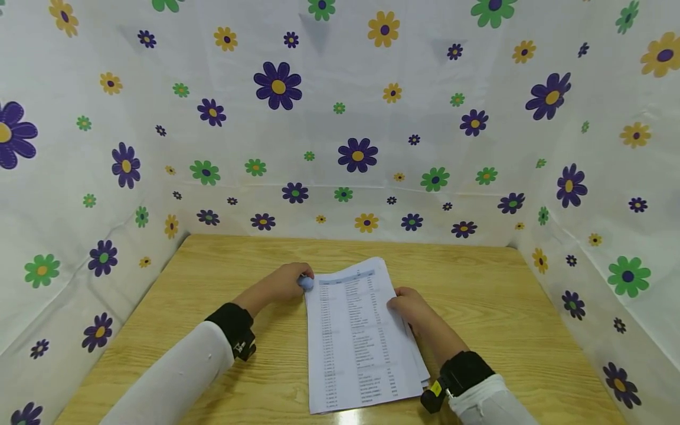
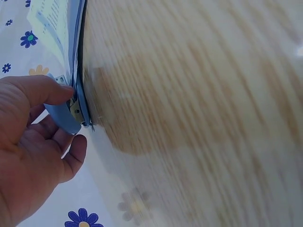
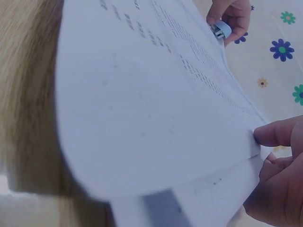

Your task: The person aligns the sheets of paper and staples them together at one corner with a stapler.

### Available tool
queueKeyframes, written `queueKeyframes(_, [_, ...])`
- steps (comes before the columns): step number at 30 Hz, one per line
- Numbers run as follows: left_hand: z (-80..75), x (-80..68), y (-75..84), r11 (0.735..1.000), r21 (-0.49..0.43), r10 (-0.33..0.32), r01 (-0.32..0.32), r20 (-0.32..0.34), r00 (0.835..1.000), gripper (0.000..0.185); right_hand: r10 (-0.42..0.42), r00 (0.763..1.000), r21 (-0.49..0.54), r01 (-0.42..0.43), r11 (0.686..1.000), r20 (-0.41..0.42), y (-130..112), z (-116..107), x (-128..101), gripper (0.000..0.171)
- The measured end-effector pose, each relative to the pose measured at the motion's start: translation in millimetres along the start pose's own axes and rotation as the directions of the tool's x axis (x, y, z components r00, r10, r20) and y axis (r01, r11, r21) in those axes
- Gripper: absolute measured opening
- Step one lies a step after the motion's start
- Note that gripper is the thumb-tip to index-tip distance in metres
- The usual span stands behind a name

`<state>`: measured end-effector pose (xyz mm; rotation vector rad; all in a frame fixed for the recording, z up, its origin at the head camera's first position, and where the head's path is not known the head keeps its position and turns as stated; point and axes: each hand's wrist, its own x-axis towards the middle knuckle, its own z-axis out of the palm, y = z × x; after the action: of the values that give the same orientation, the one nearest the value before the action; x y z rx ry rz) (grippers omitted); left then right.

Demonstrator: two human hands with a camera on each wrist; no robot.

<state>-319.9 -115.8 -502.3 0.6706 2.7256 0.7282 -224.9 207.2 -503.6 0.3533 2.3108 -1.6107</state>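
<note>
A stack of printed sheets (image 1: 350,342) lies tilted slightly above the wooden table in the head view, its lower right corners fanned apart. At its upper left corner my left hand (image 1: 287,282) grips a small light blue stapler (image 1: 306,283). The left wrist view shows the stapler (image 2: 61,116) between thumb and fingers, with the sheet edges between its two arms. My right hand (image 1: 417,310) pinches the right edge of the stack, thumb on top. In the right wrist view the sheets (image 3: 142,127) bow, and a lower sheet sticks out under the top one.
The wooden table (image 1: 228,378) spreads out under both arms. White cloth (image 1: 329,130) printed with flowers hangs behind the table and along both sides. Each wrist carries a black band with a small camera (image 1: 434,396).
</note>
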Motion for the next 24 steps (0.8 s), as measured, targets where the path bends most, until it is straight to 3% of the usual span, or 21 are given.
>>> queueKeyframes(12, [-1.4,-0.2,3.8,0.999,0.033,0.021,-0.021,0.0,1.0,0.031,-0.03,0.999,-0.012,0.03,0.999,-0.031,2.3,1.7,1.7,0.031])
queueKeyframes(24, [2.9,6.3,1.5,0.984,0.17,0.047,-0.047,0.003,0.999,0.031,-0.016,0.999,-0.003,0.016,1.0,-0.049,0.9,2.5,0.7,0.024])
